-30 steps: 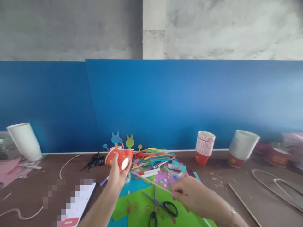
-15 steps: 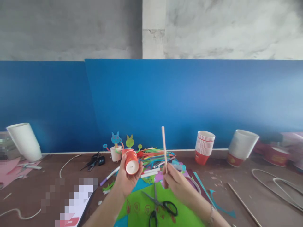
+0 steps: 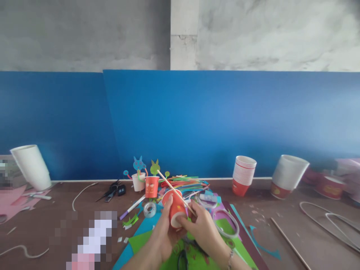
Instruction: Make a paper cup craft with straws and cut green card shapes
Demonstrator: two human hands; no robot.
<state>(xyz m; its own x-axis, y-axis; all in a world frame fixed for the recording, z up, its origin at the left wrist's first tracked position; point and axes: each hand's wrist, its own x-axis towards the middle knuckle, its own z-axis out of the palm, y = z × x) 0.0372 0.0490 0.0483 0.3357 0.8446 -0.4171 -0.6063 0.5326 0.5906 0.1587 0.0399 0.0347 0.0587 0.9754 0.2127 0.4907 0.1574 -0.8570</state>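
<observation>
A red paper cup [image 3: 176, 205] is tilted in my left hand [image 3: 162, 233], its white base facing me. The fingers are wrapped round its side. My right hand [image 3: 203, 225] pinches a thin pale stick [image 3: 171, 186], which slants up and left across the cup. The right thumb reaches to the cup's base. Beneath both hands are green paper [image 3: 140, 243] with drawn marks and black-handled scissors [image 3: 182, 258], partly covered. Behind the cup stand a red cup figure [image 3: 152, 186] and a white cup figure [image 3: 138, 182], both with paper heads.
Colourful straws or strips [image 3: 185, 183] lie behind my hands. Rolls of clear tape [image 3: 150, 210], a marker [image 3: 132, 208] and keys [image 3: 121, 189] are to the left. Stacked cups [image 3: 244, 172], a larger stack [image 3: 289, 174] and a rod [image 3: 289, 242] lie right.
Both hands have come together. My left hand moved the cup right and down; my right hand brought the stick from upright to slanting across the cup. A tape roll has come into view.
</observation>
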